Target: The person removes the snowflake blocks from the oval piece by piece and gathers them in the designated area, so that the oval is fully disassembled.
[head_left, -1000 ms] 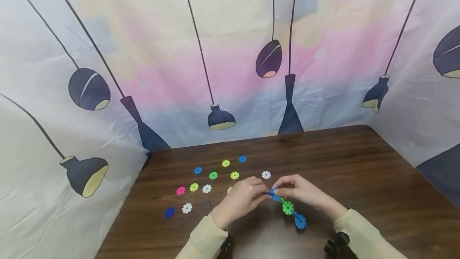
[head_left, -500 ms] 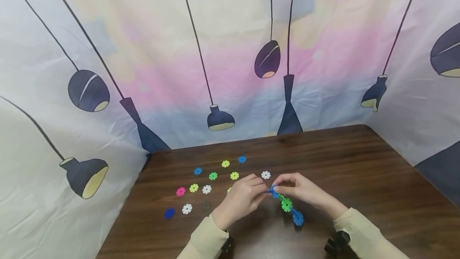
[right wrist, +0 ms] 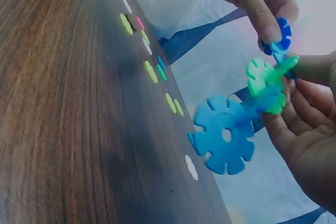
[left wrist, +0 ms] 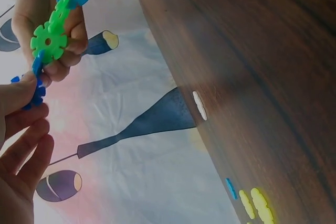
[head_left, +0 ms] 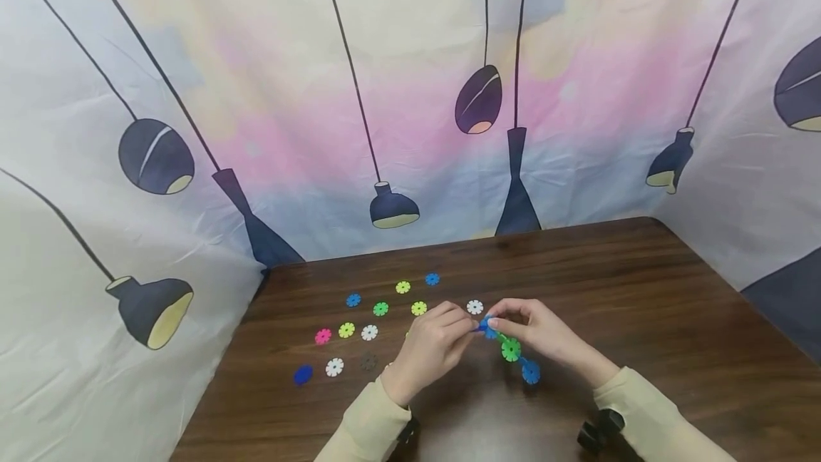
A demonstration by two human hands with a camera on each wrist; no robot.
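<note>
A chain of interlocking notched plastic snowflake discs is held between both hands. My left hand (head_left: 426, 355) pinches the dark blue disc (right wrist: 285, 31) at one end between thumb and fingers. Right beside it, my right hand (head_left: 545, 337) pinches the neighbouring blue disc (head_left: 489, 329). From there the chain slants down toward the near right, through a green disc (head_left: 510, 349) to a blue disc (head_left: 530, 372) at the free end. Edge-on discs link the flat ones, among them a green one (right wrist: 286, 67). Fingertips cover part of the joint between the hands.
Loose discs lie flat on the dark wooden table (head_left: 641, 305), mostly left of the hands: pink (head_left: 323, 336), dark blue (head_left: 303, 375), green (head_left: 380, 309), brown (head_left: 368, 361) and several others. A white disc (head_left: 474, 307) lies just beyond the hands. A lamp-print curtain (head_left: 436, 162) hangs behind.
Both hands keep their grips and have shifted slightly upward in the head view. The chain's free end has swung up and a little left, closer to the hands.
</note>
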